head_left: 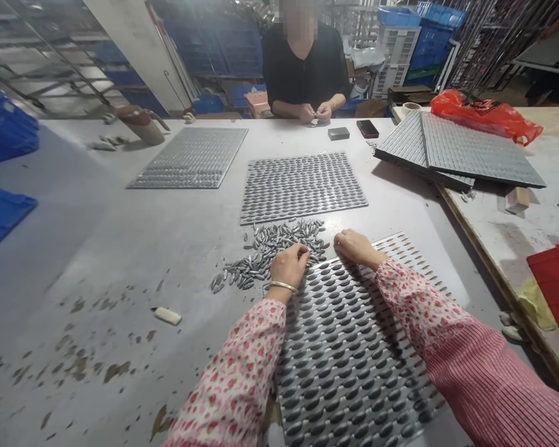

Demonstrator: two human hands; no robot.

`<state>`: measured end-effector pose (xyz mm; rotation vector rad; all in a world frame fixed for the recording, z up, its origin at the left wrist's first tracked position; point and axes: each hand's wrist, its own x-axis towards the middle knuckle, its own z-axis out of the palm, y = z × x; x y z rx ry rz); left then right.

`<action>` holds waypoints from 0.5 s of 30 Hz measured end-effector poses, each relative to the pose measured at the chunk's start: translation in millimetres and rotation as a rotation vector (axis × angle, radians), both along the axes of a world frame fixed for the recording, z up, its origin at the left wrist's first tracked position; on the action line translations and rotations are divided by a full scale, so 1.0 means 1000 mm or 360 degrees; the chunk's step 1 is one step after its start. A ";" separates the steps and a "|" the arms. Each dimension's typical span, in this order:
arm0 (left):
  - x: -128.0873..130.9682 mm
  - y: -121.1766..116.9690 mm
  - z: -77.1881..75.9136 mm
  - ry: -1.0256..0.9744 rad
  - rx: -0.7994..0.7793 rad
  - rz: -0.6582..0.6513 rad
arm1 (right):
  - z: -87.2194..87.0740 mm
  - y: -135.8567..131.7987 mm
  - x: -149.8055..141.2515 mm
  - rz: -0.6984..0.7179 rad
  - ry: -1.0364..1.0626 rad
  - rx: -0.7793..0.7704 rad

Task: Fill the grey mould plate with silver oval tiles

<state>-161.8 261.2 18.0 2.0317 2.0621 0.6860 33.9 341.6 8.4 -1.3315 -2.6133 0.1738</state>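
A loose pile of small grey oval pieces (pixel 256 254) lies on the table. In front of me is a slotted panel (pixel 335 347) with rows of dark ovals; slots along its right side show bare. My left hand (pixel 289 268), with a bangle at the wrist, is at the pile's right edge by the panel's far left corner. Its thumb and fingers are pinched together; whatever lies between them is hidden. Over the panel's far edge, my right hand (pixel 355 247) has its fingers curled closed, and I cannot make out what is in them.
A filled panel (pixel 302 186) lies beyond the pile, another panel (pixel 190 158) farther left. Stacked panels (pixel 479 149) and a red bag (pixel 484 115) stand at the right. A co-worker (pixel 305 68) sits opposite, hands together. A pale-handled tool (pixel 168 315) lies left.
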 end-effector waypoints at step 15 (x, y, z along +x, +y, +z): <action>0.055 0.013 -0.016 0.0089 0.0058 -0.0389 | -0.011 -0.018 0.050 -0.0310 0.1218 -0.0660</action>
